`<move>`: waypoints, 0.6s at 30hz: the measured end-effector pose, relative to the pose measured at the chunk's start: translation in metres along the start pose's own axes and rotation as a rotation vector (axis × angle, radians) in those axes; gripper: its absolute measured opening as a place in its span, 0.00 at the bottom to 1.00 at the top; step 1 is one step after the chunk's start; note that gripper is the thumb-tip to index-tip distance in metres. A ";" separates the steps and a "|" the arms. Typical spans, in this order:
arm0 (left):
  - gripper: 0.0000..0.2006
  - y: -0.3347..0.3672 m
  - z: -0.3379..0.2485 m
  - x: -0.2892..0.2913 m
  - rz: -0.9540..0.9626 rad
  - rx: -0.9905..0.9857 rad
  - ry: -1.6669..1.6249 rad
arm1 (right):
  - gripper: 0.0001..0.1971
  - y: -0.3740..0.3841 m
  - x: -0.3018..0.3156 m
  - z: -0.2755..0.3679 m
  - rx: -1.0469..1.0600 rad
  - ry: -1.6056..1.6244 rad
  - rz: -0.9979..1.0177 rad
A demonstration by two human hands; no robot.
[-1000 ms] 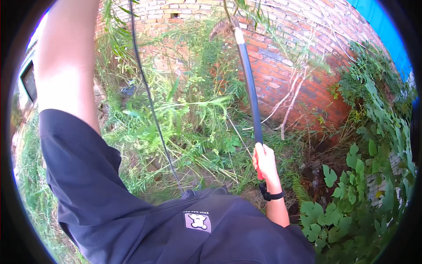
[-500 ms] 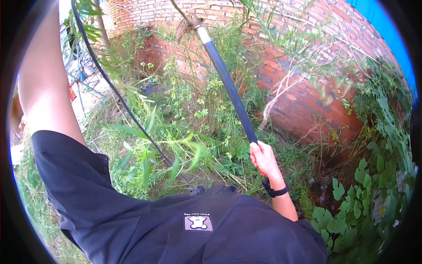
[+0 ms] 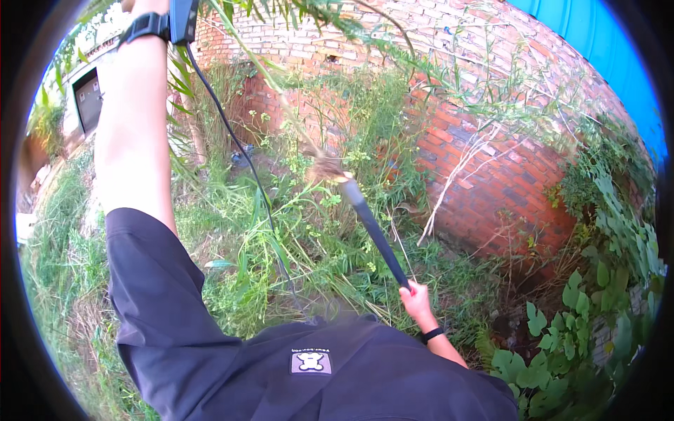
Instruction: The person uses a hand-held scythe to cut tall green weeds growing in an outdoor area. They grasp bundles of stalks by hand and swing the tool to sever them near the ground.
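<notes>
My right hand (image 3: 417, 303), low and right of centre, is closed round the end of a long black handle (image 3: 381, 245). The handle slants up and left to a pale collar, where a dry brown tuft (image 3: 326, 167) hides what kind of tool head it has. From the tuft a long green stem (image 3: 263, 69) runs to the upper edge. At the upper left my left arm is raised, and only a sliver of my left hand (image 3: 128, 5) shows; its fingers are out of the picture. Beside that wrist, with its black strap (image 3: 146, 28), is a dark box (image 3: 184, 21).
A black cable (image 3: 247, 160) hangs from the box towards my waist. Weeds (image 3: 295, 231) cover the ground ahead. Behind them curves a red brick wall (image 3: 491, 203) with bare branches (image 3: 453, 189) against it. Broad-leaved vines (image 3: 540, 358) grow at right, and blue sheeting (image 3: 597, 49) stands beyond.
The black handle and my right hand have dropped lower in the picture, the tuft moving with them. My left forearm has shifted right, and its wrist with the dark box now shows.
</notes>
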State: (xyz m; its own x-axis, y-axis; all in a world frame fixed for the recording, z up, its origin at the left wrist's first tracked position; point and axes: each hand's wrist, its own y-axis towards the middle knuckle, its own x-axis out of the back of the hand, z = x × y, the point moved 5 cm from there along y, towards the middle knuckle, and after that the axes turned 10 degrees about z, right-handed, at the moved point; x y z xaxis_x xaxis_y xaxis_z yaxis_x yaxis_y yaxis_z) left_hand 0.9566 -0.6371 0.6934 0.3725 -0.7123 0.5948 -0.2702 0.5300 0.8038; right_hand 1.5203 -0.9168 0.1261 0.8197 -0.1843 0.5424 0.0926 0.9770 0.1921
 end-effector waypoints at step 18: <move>0.12 -0.002 0.214 -0.158 0.340 0.222 0.414 | 0.30 0.041 -0.023 0.010 -0.277 0.991 -0.010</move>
State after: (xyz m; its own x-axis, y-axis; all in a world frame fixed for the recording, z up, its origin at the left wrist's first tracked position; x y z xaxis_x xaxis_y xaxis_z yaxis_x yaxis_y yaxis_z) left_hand 0.7084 -0.6238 0.5989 0.5366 -0.2559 0.8041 -0.5987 0.5561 0.5765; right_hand 1.5002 -0.8736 0.1296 0.9049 -0.1440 -0.4004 0.1263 0.9895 -0.0704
